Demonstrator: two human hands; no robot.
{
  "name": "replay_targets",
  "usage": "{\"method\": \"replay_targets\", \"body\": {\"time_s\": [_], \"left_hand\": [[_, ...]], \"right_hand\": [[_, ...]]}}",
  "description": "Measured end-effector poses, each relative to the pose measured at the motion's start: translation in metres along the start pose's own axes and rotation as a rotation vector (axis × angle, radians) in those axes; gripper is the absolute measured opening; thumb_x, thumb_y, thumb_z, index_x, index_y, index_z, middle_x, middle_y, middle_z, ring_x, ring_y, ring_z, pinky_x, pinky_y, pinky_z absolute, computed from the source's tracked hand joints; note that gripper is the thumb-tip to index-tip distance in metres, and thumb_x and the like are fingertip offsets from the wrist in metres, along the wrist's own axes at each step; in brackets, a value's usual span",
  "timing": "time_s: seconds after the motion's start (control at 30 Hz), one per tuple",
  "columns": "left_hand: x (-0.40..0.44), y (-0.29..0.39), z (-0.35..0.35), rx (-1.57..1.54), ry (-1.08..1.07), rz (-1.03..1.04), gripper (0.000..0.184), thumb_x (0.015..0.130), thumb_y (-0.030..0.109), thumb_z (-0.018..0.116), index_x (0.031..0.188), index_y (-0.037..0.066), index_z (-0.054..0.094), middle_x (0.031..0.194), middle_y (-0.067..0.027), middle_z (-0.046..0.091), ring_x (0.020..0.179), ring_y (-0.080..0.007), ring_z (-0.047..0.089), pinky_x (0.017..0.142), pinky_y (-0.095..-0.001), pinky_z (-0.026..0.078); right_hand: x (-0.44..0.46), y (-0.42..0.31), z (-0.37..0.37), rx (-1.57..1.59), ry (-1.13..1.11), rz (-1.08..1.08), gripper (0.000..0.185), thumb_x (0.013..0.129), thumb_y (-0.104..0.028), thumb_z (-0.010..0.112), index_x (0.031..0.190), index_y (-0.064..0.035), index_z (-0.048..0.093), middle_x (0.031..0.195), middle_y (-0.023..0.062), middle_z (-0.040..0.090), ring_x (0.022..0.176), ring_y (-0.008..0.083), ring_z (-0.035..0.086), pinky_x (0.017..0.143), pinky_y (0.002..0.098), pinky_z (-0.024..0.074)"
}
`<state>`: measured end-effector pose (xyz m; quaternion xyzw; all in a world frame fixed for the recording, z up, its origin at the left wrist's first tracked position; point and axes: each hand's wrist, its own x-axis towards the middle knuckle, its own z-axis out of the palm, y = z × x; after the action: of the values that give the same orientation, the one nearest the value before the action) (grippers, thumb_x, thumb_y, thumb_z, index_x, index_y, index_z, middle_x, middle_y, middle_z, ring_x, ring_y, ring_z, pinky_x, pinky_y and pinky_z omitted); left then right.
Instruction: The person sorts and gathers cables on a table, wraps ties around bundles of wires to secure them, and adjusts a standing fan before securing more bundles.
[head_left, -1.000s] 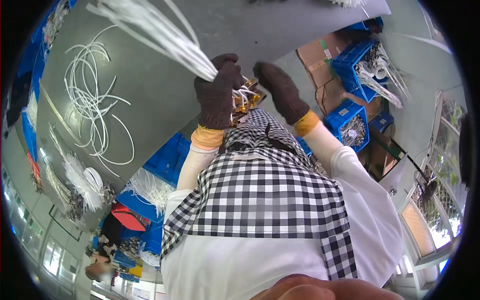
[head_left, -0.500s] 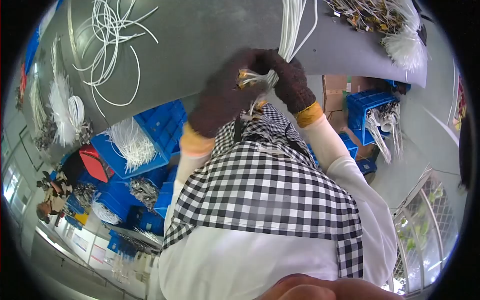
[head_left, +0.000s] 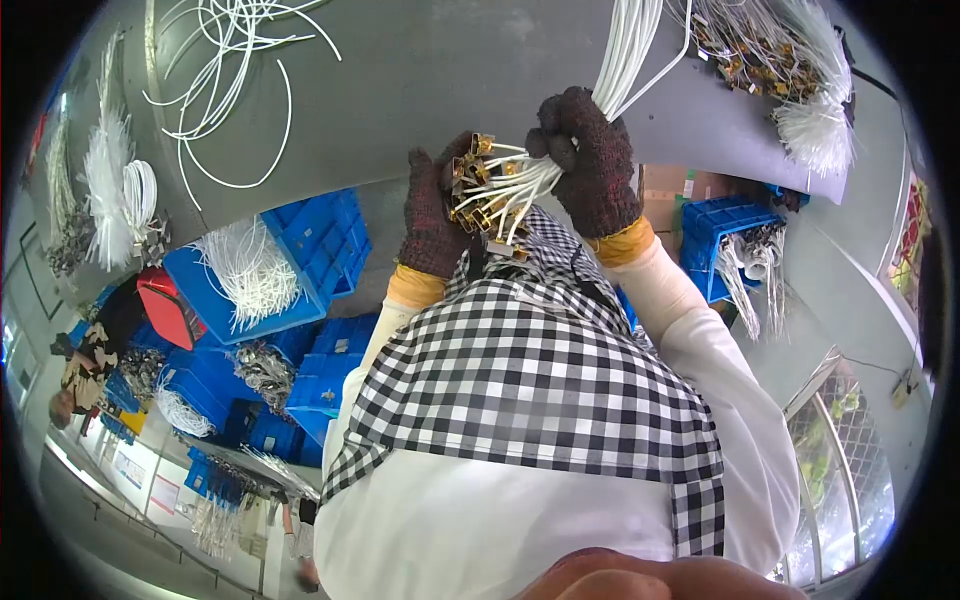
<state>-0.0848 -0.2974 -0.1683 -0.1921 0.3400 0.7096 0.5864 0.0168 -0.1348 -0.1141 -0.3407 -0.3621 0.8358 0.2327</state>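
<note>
A bundle of white wires [head_left: 630, 55] runs from the tabletop down through my right hand [head_left: 597, 165], whose dark knitted glove is closed around it. Below that grip the wires fan out to the left and end in brass-coloured metal terminals [head_left: 478, 190]. My left hand [head_left: 432, 215], in a matching glove, is held upright against the left side of these terminals with its fingers extended. Part of that hand is hidden behind the terminals. Both gloves have yellow cuffs.
Loose white wires [head_left: 235, 90] lie curled on the grey table [head_left: 430, 70]. More terminal-ended wires [head_left: 765, 60] are piled at the right. Blue crates [head_left: 320, 245] with wires stand below the table's left edge, another blue crate [head_left: 715, 225] at the right. A person [head_left: 85, 365] is far left.
My left hand has moved off the wires and opened beside the terminals, which now show spread out. My right hand keeps its grip, and the bundle has shifted slightly right.
</note>
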Motion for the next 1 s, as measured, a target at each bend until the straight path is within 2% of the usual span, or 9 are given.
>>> {"method": "replay_targets", "body": {"time_s": [0.07, 0.47, 0.53, 0.6, 0.7, 0.77, 0.83, 0.93, 1.0], "left_hand": [[-0.004, 0.005, -0.001, 0.015, -0.001, -0.013, 0.081, 0.096, 0.066, 0.033, 0.142, 0.0, 0.041, 0.139, -0.0185, 0.05, 0.123, -0.0317, 0.054, 0.103, -0.0462, 0.047], [0.001, 0.012, -0.021, -0.028, -0.008, -0.123, 0.074, 0.098, 0.062, 0.036, 0.136, 0.0, 0.049, 0.129, -0.0174, 0.059, 0.116, -0.0305, 0.06, 0.099, -0.0449, 0.05], [-0.001, 0.009, -0.021, -0.01, 0.013, -0.131, 0.074, 0.099, 0.061, 0.034, 0.137, 0.0, 0.047, 0.131, -0.0179, 0.057, 0.118, -0.03, 0.058, 0.1, -0.0441, 0.049], [-0.014, 0.019, -0.01, 0.211, -0.103, 0.024, 0.074, 0.099, 0.062, 0.033, 0.138, 0.0, 0.046, 0.131, -0.0174, 0.057, 0.119, -0.0295, 0.057, 0.102, -0.0432, 0.048], [0.011, 0.032, -0.043, 0.081, -0.141, -0.117, 0.066, 0.102, 0.053, 0.035, 0.14, -0.001, 0.045, 0.136, -0.0177, 0.054, 0.124, -0.0267, 0.054, 0.107, -0.0417, 0.041], [0.012, 0.057, -0.039, 1.118, 0.116, 0.423, 0.06, 0.103, 0.046, 0.041, 0.139, -0.002, 0.047, 0.136, -0.0155, 0.055, 0.123, -0.0247, 0.055, 0.108, -0.0391, 0.039], [0.015, 0.065, -0.012, 0.855, 0.221, 0.471, 0.055, 0.103, 0.041, 0.044, 0.137, -0.002, 0.05, 0.135, -0.0129, 0.057, 0.123, -0.023, 0.055, 0.107, -0.036, 0.039], [0.009, 0.085, 0.023, 0.812, -0.111, 0.518, 0.038, 0.101, 0.025, 0.051, 0.128, 0.0, 0.058, 0.122, -0.0143, 0.065, 0.115, -0.0225, 0.06, 0.101, -0.0336, 0.044], [0.017, 0.092, 0.029, 1.3, -0.087, 0.494, 0.037, 0.102, 0.028, 0.049, 0.126, 0.002, 0.059, 0.113, -0.0166, 0.068, 0.104, -0.024, 0.065, 0.094, -0.0351, 0.048]], "right_hand": [[0.002, 0.001, 0.005, 0.203, 0.002, 0.07, 0.01, 0.089, 0.008, 0.044, 0.086, -0.0011, 0.048, 0.082, 0.0072, 0.048, 0.065, 0.014, 0.047, 0.069, 0.0318, 0.0493], [-0.005, 0.0, 0.034, -0.331, -0.029, -0.057, 0.012, 0.083, 0.011, 0.045, 0.086, -0.0007, 0.048, 0.08, 0.0054, 0.045, 0.065, 0.0134, 0.043, 0.063, 0.0296, 0.0484], [-0.008, 0.0, 0.039, -0.208, 0.137, 0.129, 0.014, 0.082, 0.012, 0.045, 0.085, -0.0012, 0.048, 0.078, 0.0059, 0.046, 0.065, 0.0139, 0.049, 0.063, 0.0304, 0.0491], [-0.003, 0.008, 0.028, -0.225, 0.06, 0.043, 0.014, 0.082, 0.012, 0.045, 0.084, -0.0014, 0.048, 0.077, 0.006, 0.048, 0.065, 0.0146, 0.052, 0.062, 0.0308, 0.0492], [-0.002, 0.007, 0.027, -0.404, 0.029, -0.02, 0.014, 0.081, 0.012, 0.046, 0.082, -0.0016, 0.049, 0.076, 0.006, 0.051, 0.065, 0.0156, 0.057, 0.062, 0.0313, 0.0496], [-0.001, 0.009, 0.031, -0.405, 0.103, 0.04, 0.012, 0.082, 0.01, 0.047, 0.083, -0.001, 0.05, 0.077, 0.0049, 0.052, 0.065, 0.0157, 0.059, 0.063, 0.0308, 0.0507], [-0.002, 0.012, 0.033, -0.424, 0.087, 0.042, 0.01, 0.084, 0.009, 0.048, 0.083, -0.0008, 0.05, 0.077, 0.0048, 0.052, 0.065, 0.0158, 0.06, 0.063, 0.0306, 0.0508], [-0.003, 0.014, 0.034, -0.417, 0.069, 0.034, 0.008, 0.087, 0.007, 0.05, 0.084, -0.0004, 0.05, 0.077, 0.0044, 0.052, 0.065, 0.0154, 0.058, 0.063, 0.0302, 0.0505], [-0.004, 0.012, 0.033, -0.391, 0.071, 0.022, 0.007, 0.088, 0.006, 0.051, 0.085, -0.0003, 0.051, 0.077, 0.0042, 0.052, 0.064, 0.0149, 0.057, 0.062, 0.03, 0.0501]]}}
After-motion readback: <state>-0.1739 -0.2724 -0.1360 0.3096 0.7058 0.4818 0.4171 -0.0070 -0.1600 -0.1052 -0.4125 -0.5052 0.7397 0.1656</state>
